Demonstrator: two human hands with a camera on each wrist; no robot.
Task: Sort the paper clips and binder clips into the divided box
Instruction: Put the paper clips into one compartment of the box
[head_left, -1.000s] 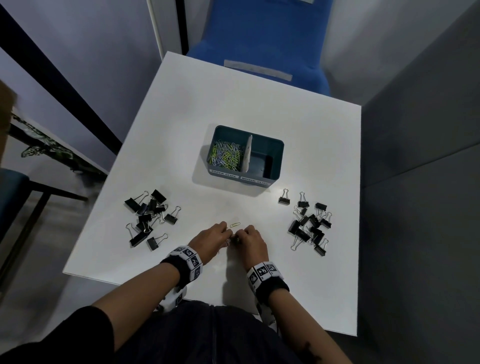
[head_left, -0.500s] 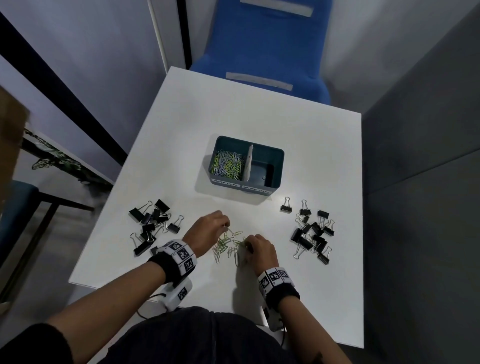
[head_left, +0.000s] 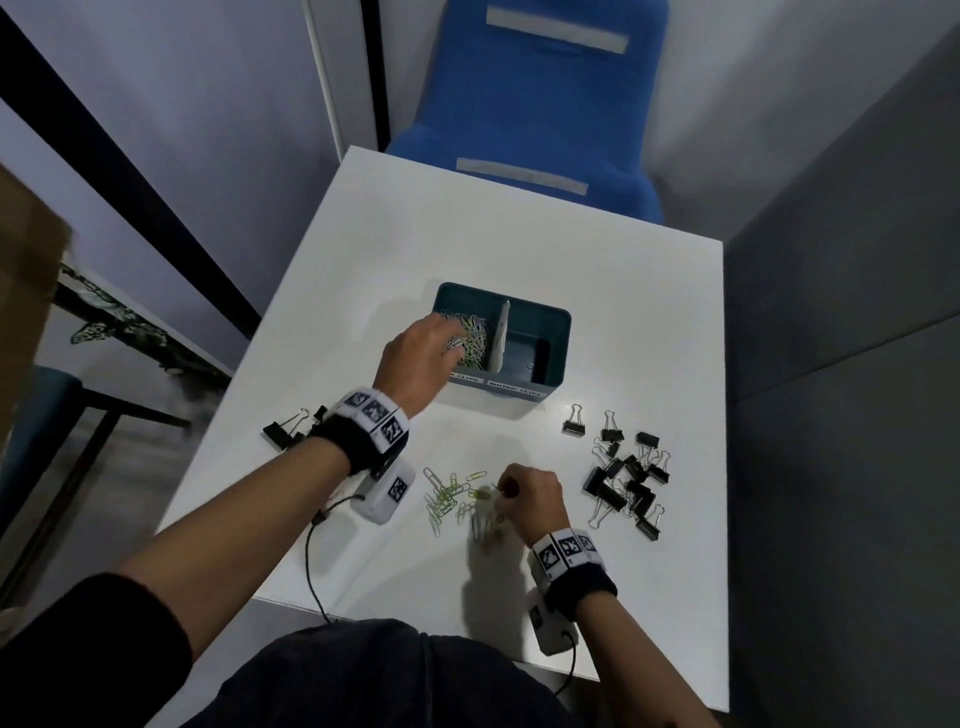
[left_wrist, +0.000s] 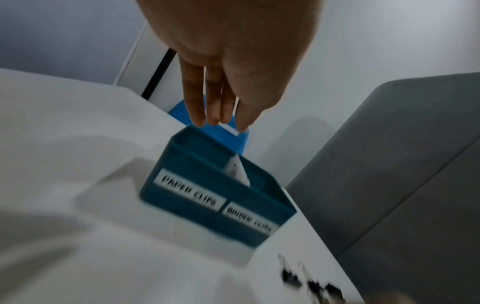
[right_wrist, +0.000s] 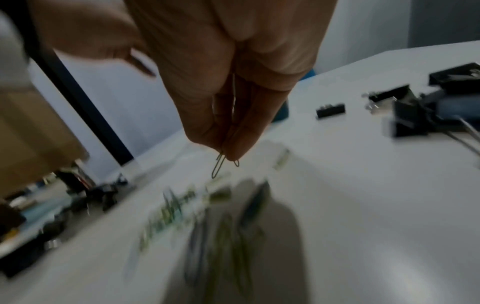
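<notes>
The teal divided box (head_left: 524, 307) stands mid-table, with labels PAPER CLIPS and BINDER CLIPS on its front wall (left_wrist: 197, 207). Its left compartment holds many coloured paper clips (head_left: 474, 339). My left hand (head_left: 445, 344) hovers over that compartment, its fingers (left_wrist: 215, 111) straight and holding nothing I can see. Loose paper clips (head_left: 445, 494) lie near the front edge. My right hand (head_left: 503, 493) is at that pile, and its fingertips (right_wrist: 237, 144) pinch a few paper clips (right_wrist: 217, 169).
Black binder clips lie in a pile at the right (head_left: 626, 478) and a second pile at the left (head_left: 284, 432), partly hidden by my left wrist. A blue chair (head_left: 524, 104) stands beyond the white table (head_left: 519, 244). A grey partition (head_left: 841, 389) borders the right side.
My left hand has left the loose pile and moved forward to above the box's paper clip compartment. The right hand stayed at the pile, pinching clips.
</notes>
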